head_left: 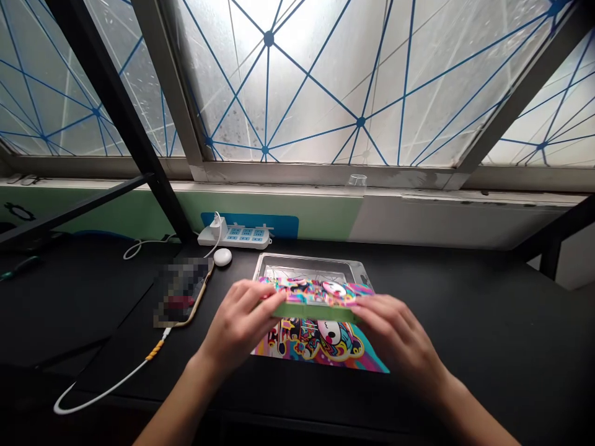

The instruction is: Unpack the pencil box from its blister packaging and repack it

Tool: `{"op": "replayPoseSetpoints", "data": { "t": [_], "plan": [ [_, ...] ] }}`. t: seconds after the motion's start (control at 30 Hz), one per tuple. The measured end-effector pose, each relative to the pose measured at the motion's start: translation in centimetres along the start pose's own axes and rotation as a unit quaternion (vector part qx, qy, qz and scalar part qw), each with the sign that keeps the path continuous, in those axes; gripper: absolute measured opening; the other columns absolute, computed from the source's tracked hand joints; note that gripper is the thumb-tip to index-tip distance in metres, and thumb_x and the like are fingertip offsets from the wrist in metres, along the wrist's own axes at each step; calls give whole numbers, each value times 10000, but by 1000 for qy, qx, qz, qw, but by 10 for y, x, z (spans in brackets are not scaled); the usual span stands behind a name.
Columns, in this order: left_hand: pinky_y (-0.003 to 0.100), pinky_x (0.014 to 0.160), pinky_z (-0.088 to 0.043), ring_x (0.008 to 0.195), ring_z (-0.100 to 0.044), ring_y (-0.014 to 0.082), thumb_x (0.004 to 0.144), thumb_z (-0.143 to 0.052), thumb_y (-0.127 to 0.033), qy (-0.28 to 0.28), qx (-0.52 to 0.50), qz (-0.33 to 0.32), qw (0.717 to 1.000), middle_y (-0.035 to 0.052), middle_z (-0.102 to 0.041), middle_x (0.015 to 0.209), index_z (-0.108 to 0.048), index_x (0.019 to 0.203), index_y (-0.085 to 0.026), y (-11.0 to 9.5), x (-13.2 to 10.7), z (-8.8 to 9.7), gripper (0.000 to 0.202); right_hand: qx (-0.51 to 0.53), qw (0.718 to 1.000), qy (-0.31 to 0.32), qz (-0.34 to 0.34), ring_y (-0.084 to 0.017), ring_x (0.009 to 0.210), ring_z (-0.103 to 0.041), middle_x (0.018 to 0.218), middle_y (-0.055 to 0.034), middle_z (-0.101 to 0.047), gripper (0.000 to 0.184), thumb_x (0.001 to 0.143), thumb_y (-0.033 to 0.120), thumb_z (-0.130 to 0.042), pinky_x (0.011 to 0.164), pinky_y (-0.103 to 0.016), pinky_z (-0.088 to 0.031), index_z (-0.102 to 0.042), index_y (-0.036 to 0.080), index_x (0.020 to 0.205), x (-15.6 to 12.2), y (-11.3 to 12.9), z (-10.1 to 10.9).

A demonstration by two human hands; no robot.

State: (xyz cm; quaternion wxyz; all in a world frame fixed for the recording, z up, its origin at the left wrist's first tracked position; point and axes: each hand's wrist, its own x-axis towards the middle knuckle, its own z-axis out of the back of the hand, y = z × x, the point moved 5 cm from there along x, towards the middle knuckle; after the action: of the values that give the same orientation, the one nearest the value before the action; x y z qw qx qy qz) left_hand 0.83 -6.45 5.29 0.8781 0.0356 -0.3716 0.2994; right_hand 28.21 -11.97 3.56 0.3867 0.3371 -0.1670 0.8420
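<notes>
Between my two hands is a flat, green-edged panel (313,311) with a bright cartoon picture on its upper face. It is tipped so that its green near edge faces me. My left hand (246,313) grips its left end, and my right hand (393,322) has the right end, fingers over the top. Below the panel, a colourful printed sheet (320,347) with a similar cartoon figure lies on the black table. Directly behind, a clear plastic tray (316,259) is partly covered by the panel. What the tray holds is hard to make out.
Left of my hands lies a pixelated object (183,294) with a tan strap and a white cable (111,391). Behind it are a white rounded case (222,257) and a power strip (237,235). Black frame bars (125,105) rise at the left; a clear cup (357,180) sits on the sill.
</notes>
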Motion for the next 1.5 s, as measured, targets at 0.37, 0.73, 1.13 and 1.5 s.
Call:
{"op": "replayPoseSetpoints", "data": {
  "t": [0.37, 0.73, 1.13, 1.5],
  "plan": [
    [500, 1100, -462, 1354, -463, 341, 747, -881, -311, 113, -103, 215, 965, 102, -494, 1480, -560, 1332, -316, 8, -64, -34, 667, 33, 992, 78, -91, -286, 1110, -633, 1215, -119, -660, 475, 914, 272, -691, 933, -451, -578, -570, 272, 1374, -47, 14, -26],
    [554, 1139, -407, 1375, -465, 360, 671, -930, -356, 138, -135, 267, 944, 105, -505, 1481, -392, 1497, -373, 16, -68, -42, 985, 105, 956, 149, -229, -305, 1210, -642, 1371, -76, -641, 575, 839, 473, -748, 958, -441, -594, -601, 349, 1381, -57, -21, -22],
    [578, 1070, -455, 1350, -513, 385, 632, -955, -312, 156, -185, 358, 901, 131, -466, 1497, 51, 1592, -464, 14, -75, -40, 1399, 193, 854, 95, -474, -243, 802, -742, 946, -37, -781, 374, 938, 559, -547, 669, -310, -587, -689, 260, 1112, -37, -59, -28],
    [563, 1042, -467, 1260, -552, 393, 837, -636, -712, 129, -142, 382, 904, 146, -637, 1298, -581, 1351, -242, 20, -65, -39, 698, 196, 917, 109, -329, -340, 1290, -585, 1459, -93, -577, 652, 824, 533, -728, 1004, -456, -548, -558, 318, 1415, -68, -16, -23]
  ]
}}
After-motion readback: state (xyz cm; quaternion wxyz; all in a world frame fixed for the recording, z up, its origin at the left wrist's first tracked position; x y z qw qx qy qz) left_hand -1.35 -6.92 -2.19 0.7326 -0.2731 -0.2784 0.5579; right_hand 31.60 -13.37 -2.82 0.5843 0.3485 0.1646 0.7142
